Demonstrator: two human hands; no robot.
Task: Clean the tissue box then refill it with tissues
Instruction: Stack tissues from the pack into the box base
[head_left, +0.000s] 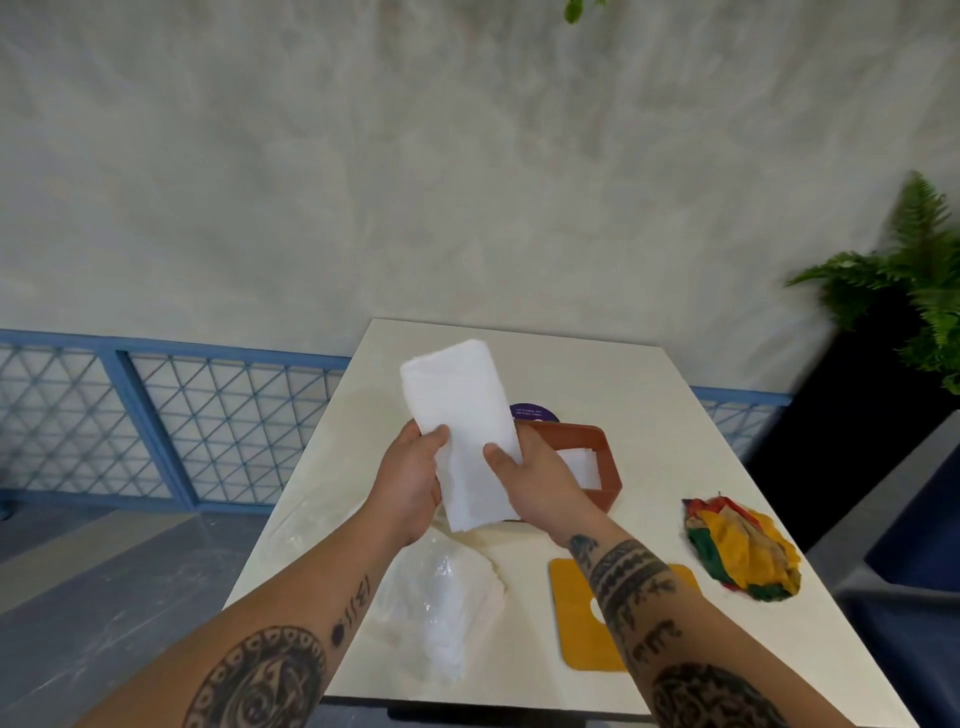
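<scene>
Above a cream table (649, 374), left hand (410, 483) and right hand (535, 478) grip a white tissue stack (462, 431), fingers curled round it, over the brown tissue box (597, 447).

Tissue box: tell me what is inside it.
Inside the tissue box lie white tissues. The held tissue stack and right hand cover its left part.

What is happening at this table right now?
A person holds a stack of white tissues in both hands, the left hand and the right hand, above a white table. Just behind it stands the open brown tissue box, with some white sheets showing inside. Its yellow lid lies flat nearer the person, a crumpled coloured cloth to the right, and a plastic pack of tissues to the left. It looks like the refilling stage.
</scene>
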